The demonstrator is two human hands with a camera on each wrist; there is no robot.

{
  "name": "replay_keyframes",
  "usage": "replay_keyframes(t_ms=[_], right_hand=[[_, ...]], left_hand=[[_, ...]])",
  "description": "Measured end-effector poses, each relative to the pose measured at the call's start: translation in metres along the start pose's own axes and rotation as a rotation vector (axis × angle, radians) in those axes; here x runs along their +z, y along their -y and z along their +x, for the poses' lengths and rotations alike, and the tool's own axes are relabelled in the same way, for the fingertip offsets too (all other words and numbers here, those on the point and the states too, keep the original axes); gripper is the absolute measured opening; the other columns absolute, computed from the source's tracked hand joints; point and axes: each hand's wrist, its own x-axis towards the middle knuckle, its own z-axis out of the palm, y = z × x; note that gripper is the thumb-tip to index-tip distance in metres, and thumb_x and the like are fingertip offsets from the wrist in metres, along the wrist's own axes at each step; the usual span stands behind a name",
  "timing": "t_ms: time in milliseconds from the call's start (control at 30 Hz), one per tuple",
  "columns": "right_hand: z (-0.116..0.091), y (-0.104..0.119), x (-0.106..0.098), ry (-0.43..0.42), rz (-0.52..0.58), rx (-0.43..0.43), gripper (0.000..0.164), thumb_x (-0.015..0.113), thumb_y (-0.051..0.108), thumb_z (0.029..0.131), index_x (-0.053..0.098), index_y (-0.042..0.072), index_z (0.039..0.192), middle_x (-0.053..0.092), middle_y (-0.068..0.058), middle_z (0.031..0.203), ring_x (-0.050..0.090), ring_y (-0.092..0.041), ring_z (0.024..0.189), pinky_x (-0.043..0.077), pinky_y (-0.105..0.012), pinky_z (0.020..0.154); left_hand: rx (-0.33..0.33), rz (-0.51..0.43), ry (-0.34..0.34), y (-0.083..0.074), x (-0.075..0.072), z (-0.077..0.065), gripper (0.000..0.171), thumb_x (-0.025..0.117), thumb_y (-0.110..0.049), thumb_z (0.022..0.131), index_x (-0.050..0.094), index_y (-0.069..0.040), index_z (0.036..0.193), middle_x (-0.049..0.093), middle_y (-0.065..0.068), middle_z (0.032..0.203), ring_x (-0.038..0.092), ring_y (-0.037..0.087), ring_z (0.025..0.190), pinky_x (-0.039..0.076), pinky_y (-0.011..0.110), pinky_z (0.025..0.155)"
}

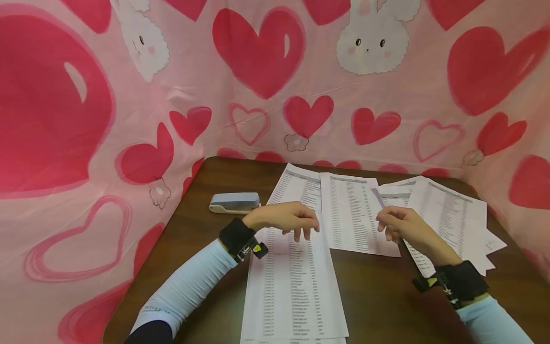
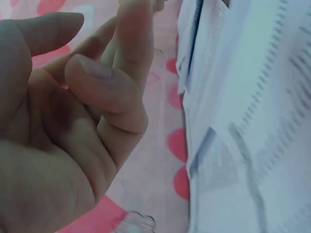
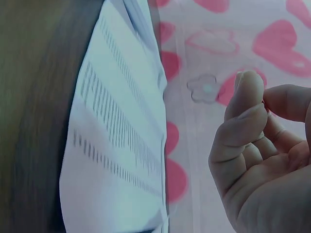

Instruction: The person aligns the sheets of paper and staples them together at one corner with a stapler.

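Left hand (image 1: 287, 216) and right hand (image 1: 410, 229) hover above printed sheets (image 1: 298, 282).

Between the left hand (image 1: 285, 217) and the right hand (image 1: 406, 227) there's an open gap above flat printed sheets (image 1: 352, 210). The stapler (image 1: 234, 204) blocks beside the left wrist; heart-patterned cloth (image 1: 240, 95) walls the far side.

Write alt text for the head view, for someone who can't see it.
A person's left grip and right grip, bare and seemingly empty, hover over printed sheets on a brown table. A stapler lies left of the sheets; behind hangs pink cloth with hearts and rabbits.
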Motion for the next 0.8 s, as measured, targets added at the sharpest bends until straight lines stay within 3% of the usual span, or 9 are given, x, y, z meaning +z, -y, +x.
replay_keyframes(t_ms=[167,267,467,667,800], right_hand=[[-0.001,-0.006,-0.016,-0.040,0.051,0.030,0.020,0.055,0.027,0.101,0.065,0.011,0.096,0.065,0.004,0.077,0.059,-0.013,0.056,0.047,-0.033,0.051],[-0.001,-0.009,-0.023,-0.056,0.063,0.045,0.018,0.056,0.027,0.101,0.065,0.013,0.094,0.066,0.002,0.077,0.059,-0.014,0.057,0.046,-0.033,0.052],[-0.001,-0.014,-0.039,-0.088,0.088,0.054,0.015,0.054,0.022,0.101,0.066,0.017,0.094,0.066,0.004,0.076,0.058,-0.012,0.057,0.046,-0.027,0.052],[0.000,-0.016,-0.054,-0.067,0.107,0.020,0.017,0.052,0.016,0.102,0.066,0.022,0.095,0.068,0.005,0.077,0.059,-0.010,0.057,0.045,-0.024,0.052],[-0.003,-0.020,-0.064,-0.085,0.110,0.032,0.019,0.052,0.016,0.102,0.068,0.024,0.094,0.068,0.006,0.077,0.059,-0.011,0.057,0.046,-0.024,0.052]], left_hand=[[-0.004,0.020,-0.028,-0.014,0.001,0.024,0.022,0.051,-0.031,0.102,0.068,-0.020,0.108,0.073,0.006,0.089,0.069,0.021,0.068,0.042,0.026,0.048],[-0.020,0.011,-0.034,-0.020,0.007,0.038,0.021,0.051,-0.030,0.102,0.067,-0.019,0.108,0.073,0.012,0.093,0.069,0.024,0.069,0.042,0.028,0.048],[-0.009,-0.004,-0.017,-0.031,0.021,0.066,0.021,0.051,-0.029,0.102,0.067,-0.018,0.108,0.073,0.009,0.090,0.070,0.031,0.077,0.040,0.025,0.048],[-0.009,0.004,-0.020,-0.038,0.027,0.081,0.021,0.051,-0.028,0.102,0.067,-0.017,0.109,0.073,0.010,0.092,0.070,0.021,0.071,0.043,0.031,0.051],[-0.002,0.011,-0.041,-0.044,0.031,0.090,0.021,0.050,-0.028,0.102,0.067,-0.017,0.109,0.074,0.007,0.091,0.070,0.017,0.069,0.045,0.029,0.052]])
